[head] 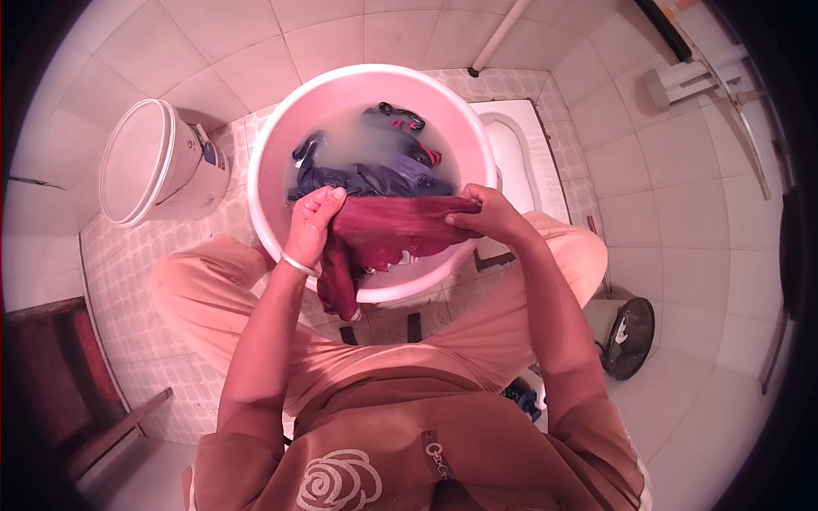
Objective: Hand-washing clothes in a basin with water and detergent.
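A dark red wet garment (402, 223) is stretched between my two hands over the near part of a large round basin (259, 172). My left hand (313, 220) grips its upper left corner, and a silver-coloured bangle circles that wrist. My right hand (489, 214) pinches the upper right end of the cloth between thumb and fingers. One part of the garment hangs down at the left over the basin's near rim. Beyond it, dark clothes (383, 172) with red stripes lie partly sunk in cloudy water.
A white lidded bucket (192, 172) stands to the left of the basin. At the right is a white squat toilet (514, 147). A waste bin (623, 338) lies behind my right knee. A pipe (501, 35) runs up the tiled wall.
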Motion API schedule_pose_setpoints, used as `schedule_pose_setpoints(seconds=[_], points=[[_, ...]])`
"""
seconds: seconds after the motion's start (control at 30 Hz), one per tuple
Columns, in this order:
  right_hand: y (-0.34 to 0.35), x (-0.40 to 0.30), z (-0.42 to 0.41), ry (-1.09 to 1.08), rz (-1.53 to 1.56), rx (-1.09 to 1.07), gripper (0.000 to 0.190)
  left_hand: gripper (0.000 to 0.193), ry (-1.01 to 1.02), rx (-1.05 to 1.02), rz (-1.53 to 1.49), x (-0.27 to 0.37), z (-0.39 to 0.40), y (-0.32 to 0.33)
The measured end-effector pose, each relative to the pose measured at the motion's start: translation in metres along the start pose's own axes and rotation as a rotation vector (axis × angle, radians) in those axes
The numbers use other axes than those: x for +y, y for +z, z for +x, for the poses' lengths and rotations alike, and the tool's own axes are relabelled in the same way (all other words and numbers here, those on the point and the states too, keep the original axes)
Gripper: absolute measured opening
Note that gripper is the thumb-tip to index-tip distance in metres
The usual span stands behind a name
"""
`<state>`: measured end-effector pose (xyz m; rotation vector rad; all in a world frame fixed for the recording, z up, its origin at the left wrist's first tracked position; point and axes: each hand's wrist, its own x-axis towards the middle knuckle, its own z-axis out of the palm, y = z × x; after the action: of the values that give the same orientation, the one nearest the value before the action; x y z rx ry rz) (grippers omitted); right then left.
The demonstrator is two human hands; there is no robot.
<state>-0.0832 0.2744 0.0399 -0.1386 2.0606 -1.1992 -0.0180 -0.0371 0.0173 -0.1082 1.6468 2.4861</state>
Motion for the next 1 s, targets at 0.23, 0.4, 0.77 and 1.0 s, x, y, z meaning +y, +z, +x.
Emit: schedule_pose_setpoints(seconds=[0.23, 0.4, 0.77, 1.0], points=[[0.052, -0.029, 0.037, -0.465, 0.651, 0.248, 0.023, 0.011, -0.22, 0.341, -0.592, -0.04, 0.019, 0.041], [0.144, -0.1, 0.003, -0.694, -0.306, 0.238, 0.014, 0.02, -0.123, 0.048, -0.925, -0.111, 0.039, 0.004], [0.159, -0.053, 0.076, -0.699, -0.35, 0.75, 0.025, 0.029, -0.078, 0.396, -0.253, -0.099, 0.03, 0.036], [0.118, -0.039, 0.096, -0.367, -0.475, 0.865, 0.023, 0.028, -0.397, 0.374, -0.814, -0.085, 0.038, 0.07]])
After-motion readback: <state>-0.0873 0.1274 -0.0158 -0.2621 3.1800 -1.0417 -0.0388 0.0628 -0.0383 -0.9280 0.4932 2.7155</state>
